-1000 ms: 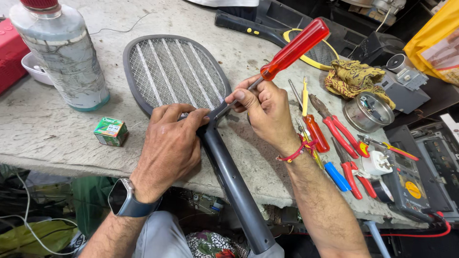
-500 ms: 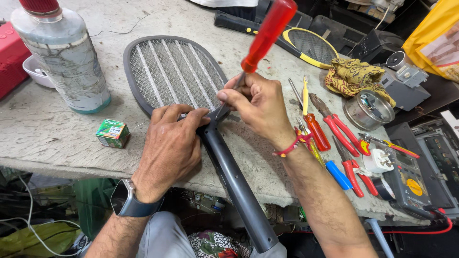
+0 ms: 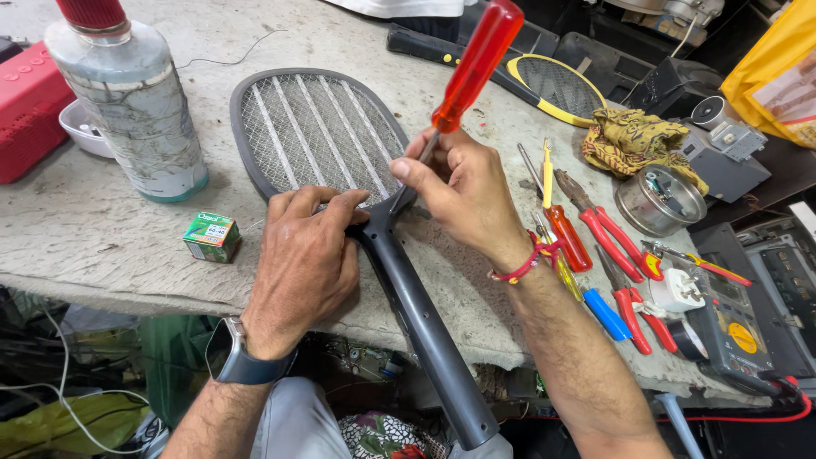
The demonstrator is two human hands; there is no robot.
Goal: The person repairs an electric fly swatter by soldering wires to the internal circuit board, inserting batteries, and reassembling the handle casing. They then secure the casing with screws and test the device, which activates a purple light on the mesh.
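Note:
A grey racket-shaped electric fly swatter (image 3: 314, 127) lies on the worn bench, its long handle (image 3: 425, 331) pointing toward me over the front edge. My left hand (image 3: 302, 259) presses down on the neck where handle meets mesh. My right hand (image 3: 467, 191) grips the metal shaft of a screwdriver with a translucent red handle (image 3: 476, 64). The screwdriver stands steeply, its tip at the swatter's neck beside my left fingers. The tip itself is hidden between the hands.
A large bottle with a red cap (image 3: 127, 102), a white dish (image 3: 81, 132), a red box (image 3: 25, 110) and a small green box (image 3: 211, 235) sit left. Red-handled pliers (image 3: 608, 234) and several screwdrivers lie right, with a metal tin (image 3: 661, 200), a yellow rag (image 3: 633, 140) and a second yellow-rimmed swatter (image 3: 552, 85).
My right hand has tipped the screwdriver up from a low slant to nearly upright, with its tip staying at the swatter's neck. The left hand has kept its hold.

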